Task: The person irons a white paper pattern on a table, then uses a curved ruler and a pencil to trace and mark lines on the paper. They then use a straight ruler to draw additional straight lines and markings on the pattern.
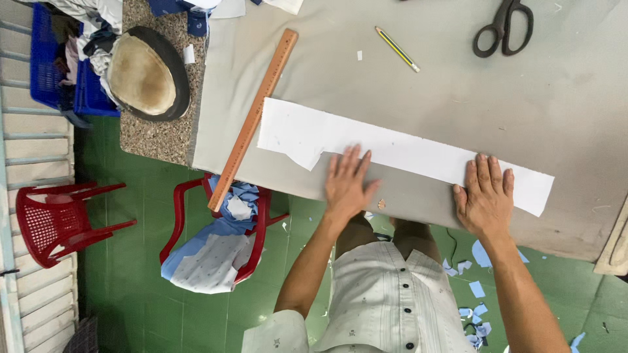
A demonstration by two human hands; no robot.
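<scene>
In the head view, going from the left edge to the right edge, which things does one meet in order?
Empty red chair → hat → wooden ruler → left hand → pencil → right hand → scissors.

My white paper pattern (399, 149) lies on grey cloth (458, 72); orange wooden ruler (254, 117), yellow-striped pencil (397, 49), black scissors (503, 27) (red chairs (62, 222) over green floor (137, 287)).

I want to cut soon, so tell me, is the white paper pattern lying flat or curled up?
Flat: the white paper pattern lies spread on the grey cloth, pressed by the left hand and right hand.
</scene>
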